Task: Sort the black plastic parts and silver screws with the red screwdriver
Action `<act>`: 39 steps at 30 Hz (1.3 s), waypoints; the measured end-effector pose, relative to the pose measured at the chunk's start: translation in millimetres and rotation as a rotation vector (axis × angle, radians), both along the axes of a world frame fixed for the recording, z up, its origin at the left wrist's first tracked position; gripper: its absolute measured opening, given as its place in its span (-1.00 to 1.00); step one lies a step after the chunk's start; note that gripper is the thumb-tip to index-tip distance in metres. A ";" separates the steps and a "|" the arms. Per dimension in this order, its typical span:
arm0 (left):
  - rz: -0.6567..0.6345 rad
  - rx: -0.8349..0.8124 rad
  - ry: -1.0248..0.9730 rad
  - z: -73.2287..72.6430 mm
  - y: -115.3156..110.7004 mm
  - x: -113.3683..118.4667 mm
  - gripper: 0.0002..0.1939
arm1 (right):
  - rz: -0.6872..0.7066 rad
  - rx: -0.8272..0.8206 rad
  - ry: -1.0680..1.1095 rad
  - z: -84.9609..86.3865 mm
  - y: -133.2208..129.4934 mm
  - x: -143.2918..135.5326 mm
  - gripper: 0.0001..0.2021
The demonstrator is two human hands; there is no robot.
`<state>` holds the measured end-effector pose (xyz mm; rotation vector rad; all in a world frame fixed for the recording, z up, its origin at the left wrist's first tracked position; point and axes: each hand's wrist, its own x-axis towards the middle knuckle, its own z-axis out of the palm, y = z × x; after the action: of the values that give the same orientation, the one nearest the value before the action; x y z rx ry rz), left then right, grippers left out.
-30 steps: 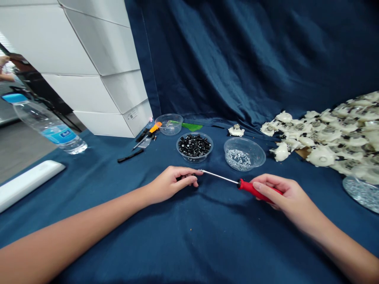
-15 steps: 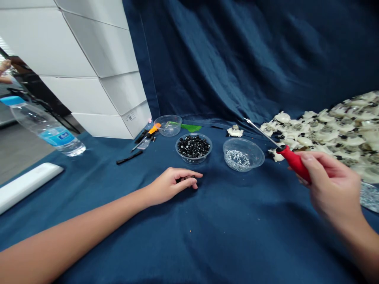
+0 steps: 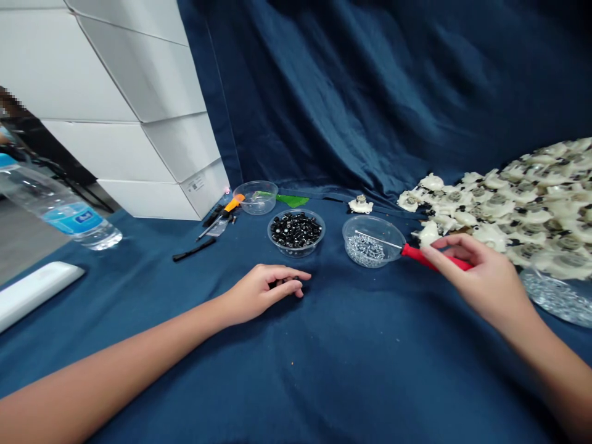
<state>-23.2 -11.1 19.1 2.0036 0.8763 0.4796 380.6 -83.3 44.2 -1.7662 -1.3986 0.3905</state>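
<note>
Left arm, bare, nearer the surface's left edge: extends forward; left hand lies low, index finger straight, thumb below, other fingers curled. Right arm, bare, farther from that edge: right hand grips, thumb forward.

Glossy navy curtain behind, grey floor at left

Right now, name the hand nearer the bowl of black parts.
Left. The left hand is just in front of the bowl; the right hand is well to its right.
</note>
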 end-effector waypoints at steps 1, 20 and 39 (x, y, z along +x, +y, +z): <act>0.000 0.002 0.003 0.1 -0.1 -0.1 -0.63 | -0.034 -0.021 -0.064 -0.7 0.3 -0.4 -0.59; 0.508 0.432 -0.207 39.2 48.1 -25.2 -0.58 | 0.026 -0.043 -0.075 -8.9 1.0 -12.6 -0.72; 0.669 1.143 0.128 86.0 137.3 -4.1 -0.82 | 0.111 -0.035 -0.017 -20.3 8.7 5.5 -0.74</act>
<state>-27.3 126.1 105.2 2.7002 1.5863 1.4989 386.1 -74.6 23.9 -1.7282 -1.5141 0.4624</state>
